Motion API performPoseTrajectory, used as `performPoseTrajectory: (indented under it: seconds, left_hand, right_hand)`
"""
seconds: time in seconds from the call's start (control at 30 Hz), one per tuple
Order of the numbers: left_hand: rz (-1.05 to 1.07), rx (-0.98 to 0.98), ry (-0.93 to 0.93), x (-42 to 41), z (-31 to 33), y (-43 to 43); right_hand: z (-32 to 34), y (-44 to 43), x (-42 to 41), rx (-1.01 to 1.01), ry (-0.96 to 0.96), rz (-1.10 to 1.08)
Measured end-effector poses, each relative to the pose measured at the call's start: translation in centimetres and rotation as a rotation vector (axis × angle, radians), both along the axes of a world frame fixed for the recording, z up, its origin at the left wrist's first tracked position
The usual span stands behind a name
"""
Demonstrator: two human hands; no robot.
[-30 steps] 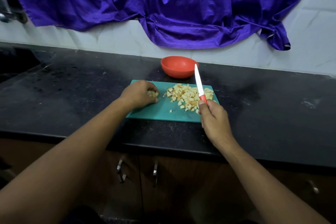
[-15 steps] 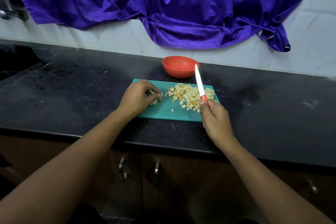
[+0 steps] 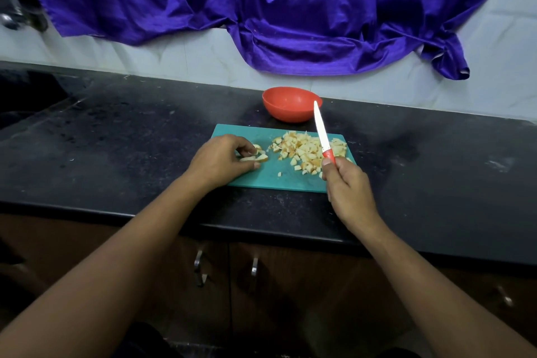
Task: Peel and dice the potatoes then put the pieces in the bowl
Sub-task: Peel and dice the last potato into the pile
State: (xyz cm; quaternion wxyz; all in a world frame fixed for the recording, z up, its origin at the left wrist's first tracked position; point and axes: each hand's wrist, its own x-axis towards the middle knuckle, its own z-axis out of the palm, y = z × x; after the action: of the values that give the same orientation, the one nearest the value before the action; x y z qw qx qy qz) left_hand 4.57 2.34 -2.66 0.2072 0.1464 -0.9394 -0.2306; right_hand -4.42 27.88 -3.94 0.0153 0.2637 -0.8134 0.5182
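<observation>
Potato strips [image 3: 257, 155] pinched in left hand [image 3: 220, 161]; right hand [image 3: 348, 189] grips knife [image 3: 321, 128], blade raised. Should tuck fingers back, dice crosswise evenly.

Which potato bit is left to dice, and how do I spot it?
On the black counter lies a teal board. At its left end, the left hand holds a few potato chunks. They are bigger than the dice piled to the right, and lie apart from them.
</observation>
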Motion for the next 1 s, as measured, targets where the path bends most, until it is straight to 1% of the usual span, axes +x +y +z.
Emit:
performPoseTrajectory:
  seconds: [0.1,0.17,0.27,0.47,0.63,0.7,0.87,1.0]
  left_hand:
    - [-0.002,-0.097,-0.024,-0.4,0.1,1.0]
    - [0.008,-0.125,-0.014,-0.8,0.2,1.7]
    - [0.013,-0.131,0.012,-1.1,0.2,2.0]
    - [-0.049,-0.16,0.038,-0.5,-0.1,3.2]
    - [-0.043,-0.087,0.076,0.2,-1.2,4.4]
    - [-0.03,-0.069,0.098,0.4,-1.5,4.5]
    - [-0.01,-0.005,0.09,0.5,-1.5,4.4]
    - [-0.01,0.037,0.088,0.6,-1.6,4.3]
  right_hand:
    - [0.0,-0.1,0.0,0.008,0.006,-0.002]
    - [0.1,0.0,0.1,0.013,0.016,-0.007]
    - [0.1,0.0,0.2,0.022,0.016,-0.011]
    - [0.2,0.0,0.2,0.037,0.023,-0.006]
    - [0.3,0.0,0.5,0.045,0.04,-0.015]
    - [0.6,-0.1,0.8,0.101,0.076,-0.011]
    - [0.8,-0.4,2.3,0.368,0.286,0.024]
    - [1.5,-1.0,3.9,0.469,0.389,0.082]
